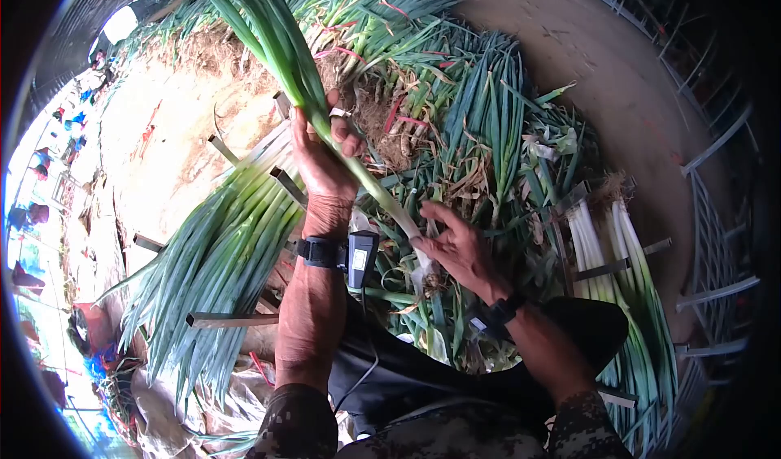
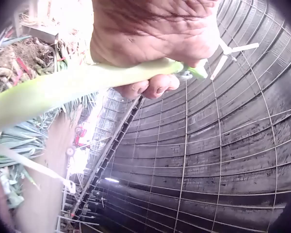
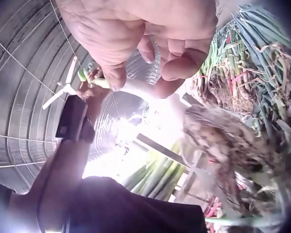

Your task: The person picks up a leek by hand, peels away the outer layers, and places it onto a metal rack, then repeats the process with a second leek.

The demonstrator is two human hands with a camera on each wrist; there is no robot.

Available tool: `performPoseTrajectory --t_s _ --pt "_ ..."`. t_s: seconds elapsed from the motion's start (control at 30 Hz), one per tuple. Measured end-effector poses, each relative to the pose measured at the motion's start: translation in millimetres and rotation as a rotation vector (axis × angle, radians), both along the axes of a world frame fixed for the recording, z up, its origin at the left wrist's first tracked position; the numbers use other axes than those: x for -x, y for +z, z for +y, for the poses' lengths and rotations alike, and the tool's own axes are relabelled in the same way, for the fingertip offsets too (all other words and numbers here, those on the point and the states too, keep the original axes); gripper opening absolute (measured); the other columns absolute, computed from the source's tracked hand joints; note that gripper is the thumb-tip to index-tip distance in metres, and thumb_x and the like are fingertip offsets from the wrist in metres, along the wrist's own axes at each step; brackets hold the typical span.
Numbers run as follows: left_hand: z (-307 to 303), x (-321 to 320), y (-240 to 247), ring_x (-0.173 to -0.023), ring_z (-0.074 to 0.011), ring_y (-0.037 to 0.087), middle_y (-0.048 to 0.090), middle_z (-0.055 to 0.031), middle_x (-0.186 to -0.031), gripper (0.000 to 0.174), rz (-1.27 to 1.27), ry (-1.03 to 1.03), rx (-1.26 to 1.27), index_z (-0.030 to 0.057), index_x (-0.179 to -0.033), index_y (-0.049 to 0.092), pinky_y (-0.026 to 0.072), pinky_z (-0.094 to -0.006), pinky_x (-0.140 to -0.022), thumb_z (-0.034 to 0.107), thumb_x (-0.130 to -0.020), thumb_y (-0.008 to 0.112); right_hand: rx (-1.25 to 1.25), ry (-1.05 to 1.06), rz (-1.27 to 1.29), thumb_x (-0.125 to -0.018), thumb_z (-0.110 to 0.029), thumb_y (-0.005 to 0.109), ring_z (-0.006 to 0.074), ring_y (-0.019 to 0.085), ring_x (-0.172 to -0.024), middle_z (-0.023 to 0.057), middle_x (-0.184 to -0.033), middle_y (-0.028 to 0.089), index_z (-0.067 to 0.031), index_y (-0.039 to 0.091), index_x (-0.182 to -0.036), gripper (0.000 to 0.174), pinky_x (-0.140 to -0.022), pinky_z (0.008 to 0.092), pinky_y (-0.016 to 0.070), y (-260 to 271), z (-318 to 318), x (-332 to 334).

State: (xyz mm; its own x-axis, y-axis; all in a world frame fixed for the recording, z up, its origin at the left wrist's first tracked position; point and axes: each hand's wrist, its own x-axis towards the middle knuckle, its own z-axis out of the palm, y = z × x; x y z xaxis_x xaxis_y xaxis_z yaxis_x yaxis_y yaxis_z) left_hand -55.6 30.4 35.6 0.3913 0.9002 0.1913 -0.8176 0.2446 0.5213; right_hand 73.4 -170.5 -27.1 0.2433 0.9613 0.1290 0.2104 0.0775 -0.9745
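Observation:
A long green onion (image 1: 362, 174) slants across the head view, green leaves up at the left and white root end down at the right. My left hand (image 1: 325, 154) grips its stalk just below the leaves, fingers wrapped round it in the left wrist view. My right hand (image 1: 460, 252) is beside the white end, thumb at the stem and index finger spread away from it. Thumb (image 3: 115, 77) and fingers stand apart in the right wrist view, with the pale stem passing between them. Dry, papery skin (image 3: 223, 145) shows near the root end there.
Trimmed green onions (image 1: 220, 247) lie across a metal rack on the left. More cleaned ones (image 1: 622, 272) rest on a rack at the right. A large heap of untrimmed onions (image 1: 488, 117) with red ties lies ahead, beside a bare dirt path (image 1: 634, 93).

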Motion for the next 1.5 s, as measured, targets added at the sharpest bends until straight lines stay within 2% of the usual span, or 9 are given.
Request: performPoseTrajectory --t_s 0.17,0.33,0.57,0.77,0.87,1.03,1.27,1.37,1.5 --pt "-2 -4 -5 -0.051 -0.0109 0.041 0.049 0.0015 -0.065 0.062 0.005 -0.025 0.006 -0.0002 -0.125 0.056 0.0344 -0.0263 -0.051 0.054 -0.099 0.044 -0.085 -0.012 0.32 -0.094 -0.013 0.068 0.005 0.058 -0.063 0.0037 -0.088 0.069 -0.0026 0.058 -0.124 0.033 -0.056 0.0216 0.0471 -16 21 -2" --pt "9 4 -10 -0.049 -0.0103 0.04 0.049 0.0016 -0.065 0.061 -0.019 -0.034 0.014 -0.0009 -0.123 0.057 0.0348 -0.0264 -0.05 0.053 -0.1 0.043 0.123 -0.076 0.497 -0.099 -0.01 0.055 0.0077 0.06 -0.061 0.0068 -0.085 0.068 -0.002 0.057 -0.102 0.009 -0.057 0.0237 0.0503 2 -6 -5" --pt "20 14 -17 -0.046 -0.0102 0.039 0.049 0.0016 -0.063 0.059 -0.019 -0.008 0.046 -0.0003 -0.12 0.057 0.0329 -0.0266 -0.048 0.053 -0.101 0.04 0.033 0.175 -0.42 -0.085 -0.007 0.068 0.0177 0.066 -0.065 0.0092 -0.075 0.067 -0.0036 0.062 -0.092 0.01 -0.058 0.0291 0.0515 -54 -80 -34" --pt "9 8 -15 -0.044 -0.0079 0.036 0.044 0.0072 -0.061 0.06 0.156 0.098 0.03 0.0024 -0.118 0.057 0.0308 -0.0234 -0.046 0.057 -0.101 0.038 0.356 0.369 -0.735 -0.081 -0.013 0.075 0.0233 0.071 -0.073 0.0124 -0.084 0.071 -0.0045 0.068 -0.096 0.02 -0.069 0.035 0.0547 -78 -119 -42" --pt "36 32 -9 -0.044 -0.0055 0.035 0.047 0.0064 -0.065 0.058 0.031 0.062 -0.111 0.0002 -0.122 0.055 0.0315 -0.023 -0.047 0.051 -0.104 0.036 0.294 0.332 -0.583 -0.084 -0.021 0.076 0.0261 0.07 -0.073 0.0125 -0.09 0.072 -0.0054 0.07 -0.11 0.031 -0.071 0.0377 0.0543 -184 -199 -72" --pt "43 37 -14 -0.046 -0.007 0.035 0.051 0.0023 -0.067 0.058 -0.146 -0.005 -0.115 -0.0037 -0.123 0.056 0.0296 -0.0235 -0.048 0.048 -0.103 0.04 0.452 0.124 -0.078 -0.095 -0.028 0.066 0.0099 0.064 -0.067 0.0059 -0.093 0.072 -0.0048 0.061 -0.13 0.043 -0.06 0.028 0.0519 -40 -94 -48" --pt "55 38 -33 -0.047 -0.0078 0.038 0.053 0.0004 -0.066 0.064 -0.325 -0.152 -0.037 -0.0096 -0.122 0.054 0.0334 -0.0251 -0.051 0.049 -0.104 0.036 0.383 0.273 0.325 -0.102 -0.025 0.057 0.0058 0.052 -0.057 0.0015 -0.088 0.063 -0.0033 0.055 -0.134 0.039 -0.051 0.0231 0.0449 -9 -48 -20" --pt "67 51 -43 -0.047 -0.0086 0.039 0.05 0.0011 -0.065 0.065 -0.285 -0.048 0.001 -0.009 -0.118 0.056 0.0336 -0.0257 -0.051 0.05 -0.105 0.031 0.462 0.269 0.154 -0.102 -0.024 0.057 0.0065 0.051 -0.054 0.0001 -0.077 0.061 -0.0022 0.061 -0.125 0.032 -0.049 0.0239 0.0427 -17 -65 -21" --pt "66 57 -52 -0.045 -0.0092 0.037 0.047 0.0022 -0.063 0.063 -0.137 0.066 0.076 -0.0061 -0.112 0.058 0.0338 -0.0263 -0.049 0.049 -0.105 0.029 0.13 0.175 -0.203 -0.099 -0.017 0.061 0.0065 0.044 -0.054 0.0051 -0.063 0.052 -0.0016 0.069 -0.106 0.018 -0.048 0.0275 0.0383 -30 -94 -23"
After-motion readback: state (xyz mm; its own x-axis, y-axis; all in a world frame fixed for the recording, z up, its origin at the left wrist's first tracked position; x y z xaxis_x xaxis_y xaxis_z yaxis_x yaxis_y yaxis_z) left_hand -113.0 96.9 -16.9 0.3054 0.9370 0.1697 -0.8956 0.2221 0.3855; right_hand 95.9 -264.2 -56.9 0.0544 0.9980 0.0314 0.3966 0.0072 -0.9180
